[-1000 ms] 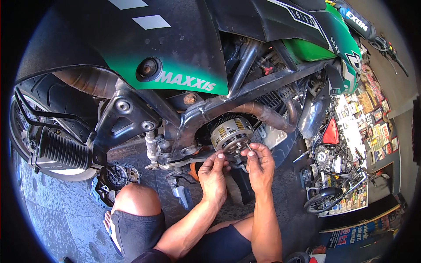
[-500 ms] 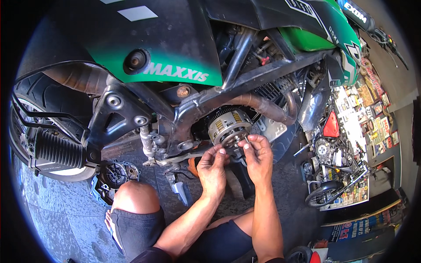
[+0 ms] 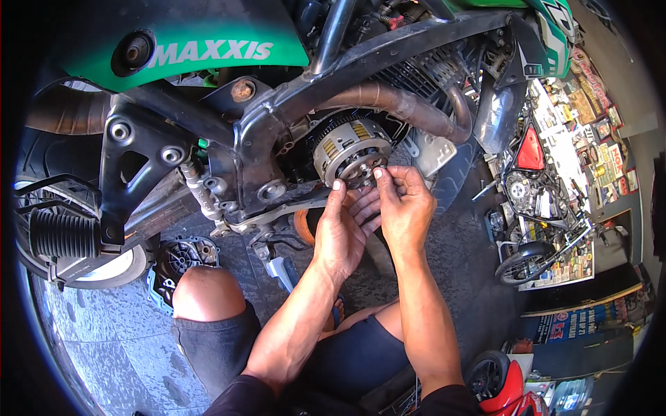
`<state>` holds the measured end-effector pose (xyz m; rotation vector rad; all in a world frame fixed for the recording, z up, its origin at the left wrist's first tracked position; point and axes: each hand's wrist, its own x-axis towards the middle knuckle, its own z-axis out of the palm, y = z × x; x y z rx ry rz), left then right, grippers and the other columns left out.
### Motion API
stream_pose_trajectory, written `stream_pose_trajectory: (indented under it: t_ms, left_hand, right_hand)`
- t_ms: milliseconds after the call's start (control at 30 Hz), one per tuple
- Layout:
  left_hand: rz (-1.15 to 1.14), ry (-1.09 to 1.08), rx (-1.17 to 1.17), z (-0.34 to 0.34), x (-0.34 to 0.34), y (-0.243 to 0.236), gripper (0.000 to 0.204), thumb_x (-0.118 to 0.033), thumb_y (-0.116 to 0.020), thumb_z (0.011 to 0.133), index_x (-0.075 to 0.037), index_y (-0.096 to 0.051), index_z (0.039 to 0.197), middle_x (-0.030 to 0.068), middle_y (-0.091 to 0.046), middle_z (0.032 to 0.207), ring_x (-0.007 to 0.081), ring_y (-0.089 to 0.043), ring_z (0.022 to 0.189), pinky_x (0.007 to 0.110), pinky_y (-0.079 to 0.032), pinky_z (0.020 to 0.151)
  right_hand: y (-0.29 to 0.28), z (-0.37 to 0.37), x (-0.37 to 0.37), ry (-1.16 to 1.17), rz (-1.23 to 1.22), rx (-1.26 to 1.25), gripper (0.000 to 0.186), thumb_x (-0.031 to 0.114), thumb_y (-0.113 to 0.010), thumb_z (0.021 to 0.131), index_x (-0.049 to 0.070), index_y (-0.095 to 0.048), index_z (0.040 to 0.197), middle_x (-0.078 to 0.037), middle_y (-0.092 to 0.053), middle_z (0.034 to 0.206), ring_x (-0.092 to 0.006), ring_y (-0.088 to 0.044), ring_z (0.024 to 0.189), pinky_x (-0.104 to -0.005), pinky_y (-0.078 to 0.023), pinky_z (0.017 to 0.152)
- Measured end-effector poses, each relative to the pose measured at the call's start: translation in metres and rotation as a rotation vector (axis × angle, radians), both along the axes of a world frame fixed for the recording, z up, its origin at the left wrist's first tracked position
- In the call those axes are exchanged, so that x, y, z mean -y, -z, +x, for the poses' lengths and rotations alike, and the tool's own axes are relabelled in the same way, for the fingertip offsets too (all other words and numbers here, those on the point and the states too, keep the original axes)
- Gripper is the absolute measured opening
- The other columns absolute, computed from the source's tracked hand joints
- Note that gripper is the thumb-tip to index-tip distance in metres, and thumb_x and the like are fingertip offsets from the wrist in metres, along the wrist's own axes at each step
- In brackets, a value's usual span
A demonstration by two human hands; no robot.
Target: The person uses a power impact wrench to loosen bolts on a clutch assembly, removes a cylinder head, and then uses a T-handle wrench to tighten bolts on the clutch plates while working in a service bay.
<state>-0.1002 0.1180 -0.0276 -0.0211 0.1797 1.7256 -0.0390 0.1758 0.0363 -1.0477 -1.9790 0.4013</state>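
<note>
The clutch [image 3: 352,156] sits bared in the side of the bike, below the exhaust pipe [image 3: 388,100] and right of the black frame [image 3: 258,149], its outer face tilted toward the person. Both hands are at the lower edge of that face.

The left hand [image 3: 338,236] is spread, palm mostly up, with its thumb raised near the rim and its fingers reaching across beneath. The right hand [image 3: 408,211] comes in from the other side, thumb tip close against the face, fingers bent over; whether it pinches some small part or merely touches the clutch, I cannot tell.

The step in hand looks like close fingertip work on the outer face — no tool shows in either hand. The next move seems to call for a light, steady right thumb and fingers, with the left palm kept underneath.

A blue-edged cover [image 3: 182,260] lies on the floor [image 3: 125,347] — just beside the left knee [image 3: 208,295].
</note>
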Motion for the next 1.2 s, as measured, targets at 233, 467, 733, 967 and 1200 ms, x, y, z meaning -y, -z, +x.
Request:
stream_pose_trajectory:
  t_ms: [233, 467, 733, 967, 1200]
  left_hand:
    - [-0.024, -0.012, -0.007, 0.001, -0.001, 0.001, 0.074, -0.066, -0.047, 0.090, 0.002, -0.054, 0.121, 0.0141, -0.062, 0.116, 0.0226, -0.059, 0.108, 0.038, -0.044, 0.097]
    - [-0.212, -0.280, 0.003, 0.011, 0.007, 0.013, 0.034, -0.032, -0.052, 0.099, -0.001, -0.058, 0.114, 0.0069, -0.064, 0.095, 0.0154, -0.060, 0.083, 0.030, -0.049, 0.077]
    - [-0.313, -0.407, -0.232, 0.009, 0.012, 0.010, 0.029, -0.019, -0.061, 0.096, 0.000, -0.064, 0.118, 0.0040, -0.066, 0.094, 0.0088, -0.057, 0.080, 0.024, -0.050, 0.075]
    - [-0.348, -0.481, -0.308, 0.003, 0.014, 0.004, 0.026, -0.013, -0.064, 0.094, 0.001, -0.065, 0.116, -0.0016, -0.062, 0.084, 0.0041, -0.051, 0.074, 0.019, -0.044, 0.069]
    - [-0.377, -0.476, -0.310, 0.005, 0.014, 0.008, 0.023, -0.011, -0.063, 0.094, 0.001, -0.066, 0.113, -0.0030, -0.059, 0.080, 0.0035, -0.047, 0.071, 0.019, -0.040, 0.064]
  right_hand:
    - [-0.009, -0.005, 0.000, 0.070, -0.232, 0.122, 0.035, 0.026, -0.053, 0.098, -0.004, -0.065, 0.087, -0.019, -0.068, 0.074, -0.0323, -0.069, 0.068, -0.0422, -0.052, 0.060]
    - [-0.011, -0.010, 0.011, 0.106, 0.122, 0.273, 0.020, 0.020, -0.059, 0.092, 0.000, -0.061, 0.093, -0.020, -0.067, 0.079, -0.0374, -0.066, 0.070, -0.0442, -0.051, 0.062]
    - [-0.004, -0.008, 0.010, 0.128, 0.101, 0.338, 0.026, 0.020, -0.053, 0.095, -0.003, -0.061, 0.091, -0.021, -0.065, 0.077, -0.0388, -0.064, 0.068, -0.0451, -0.048, 0.061]
    - [0.001, -0.012, 0.004, 0.110, -0.014, 0.308, 0.031, 0.024, -0.050, 0.097, -0.003, -0.061, 0.086, -0.017, -0.062, 0.067, -0.0335, -0.062, 0.061, -0.0430, -0.047, 0.057]
    - [-0.005, -0.017, 0.015, 0.156, 0.170, 0.328, 0.035, 0.026, -0.048, 0.098, -0.001, -0.062, 0.081, -0.018, -0.065, 0.070, -0.0345, -0.066, 0.066, -0.0436, -0.049, 0.059]
